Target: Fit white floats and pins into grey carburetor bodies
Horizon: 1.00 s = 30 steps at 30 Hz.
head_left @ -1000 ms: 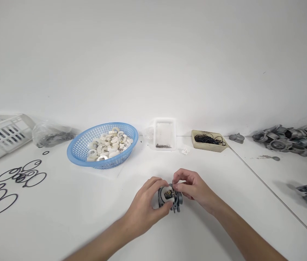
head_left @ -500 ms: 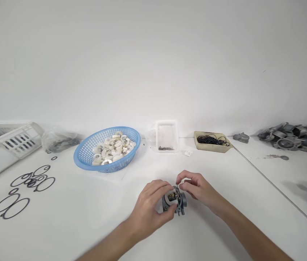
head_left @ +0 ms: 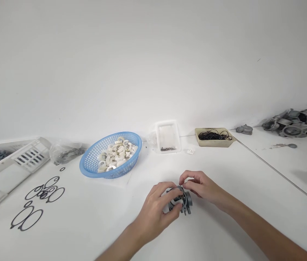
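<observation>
A small grey metal carburetor body [head_left: 182,203] with a white part set in its top rests on the white table [head_left: 88,224] near the front middle. My left hand [head_left: 157,209] wraps round its left side, fingers closed on it. My right hand [head_left: 201,186] comes in from the right, its fingertips pinched at the top edge of the same part. What the pinch holds, if anything, is too small to make out.
A blue basket [head_left: 88,164] of white rings sits behind left. A clear tray [head_left: 167,136] and a beige tray [head_left: 215,141] of black O-rings stand at the back. Loose black O-rings [head_left: 43,194] lie left, a white crate [head_left: 12,159] far left, grey castings [head_left: 297,123] far right.
The view has swung right and up, so everything sits lower left. My left fingers have closed further over the white top part, hiding most of it. My right fingertips stay at its top.
</observation>
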Motion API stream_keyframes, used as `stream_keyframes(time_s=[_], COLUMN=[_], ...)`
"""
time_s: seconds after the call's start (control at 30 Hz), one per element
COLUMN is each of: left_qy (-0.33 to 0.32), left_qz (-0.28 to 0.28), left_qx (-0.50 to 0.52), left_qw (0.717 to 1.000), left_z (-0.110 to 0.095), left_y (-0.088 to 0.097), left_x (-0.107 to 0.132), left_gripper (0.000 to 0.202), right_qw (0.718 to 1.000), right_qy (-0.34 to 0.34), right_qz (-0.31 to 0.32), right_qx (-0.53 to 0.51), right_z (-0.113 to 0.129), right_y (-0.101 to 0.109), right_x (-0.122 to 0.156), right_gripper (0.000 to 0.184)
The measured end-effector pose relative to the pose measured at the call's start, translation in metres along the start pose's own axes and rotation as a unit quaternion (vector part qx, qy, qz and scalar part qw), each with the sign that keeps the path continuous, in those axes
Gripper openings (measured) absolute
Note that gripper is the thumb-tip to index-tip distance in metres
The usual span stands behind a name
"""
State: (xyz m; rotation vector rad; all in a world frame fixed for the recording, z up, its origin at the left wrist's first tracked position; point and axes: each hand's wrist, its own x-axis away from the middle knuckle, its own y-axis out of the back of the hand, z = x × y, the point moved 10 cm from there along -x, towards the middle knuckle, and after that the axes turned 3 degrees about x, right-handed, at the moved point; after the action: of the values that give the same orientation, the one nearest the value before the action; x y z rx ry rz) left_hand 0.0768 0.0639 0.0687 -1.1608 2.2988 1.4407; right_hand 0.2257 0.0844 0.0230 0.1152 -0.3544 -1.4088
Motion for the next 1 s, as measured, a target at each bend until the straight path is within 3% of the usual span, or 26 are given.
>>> stream_keyframes(time_s=[0.63,1.0], left_qy=[-0.117,-0.120], left_qz=[0.035,0.028], left_qx=[-0.199,-0.209], left_qw=[0.972,0.970], left_z=[-0.037,-0.036], left_y=[-0.001,0.002], left_x=[-0.006,-0.005], left_gripper=[0.027,0.026], right_qw=[1.000,0.998], right_qy=[0.019,0.043], right_qz=[0.012,0.037], right_qx=[0.009,0.007], right_z=[0.009,0.009], right_y=[0.001,0.000], right_x=[0.005,0.004], right_gripper=[0.016,0.021])
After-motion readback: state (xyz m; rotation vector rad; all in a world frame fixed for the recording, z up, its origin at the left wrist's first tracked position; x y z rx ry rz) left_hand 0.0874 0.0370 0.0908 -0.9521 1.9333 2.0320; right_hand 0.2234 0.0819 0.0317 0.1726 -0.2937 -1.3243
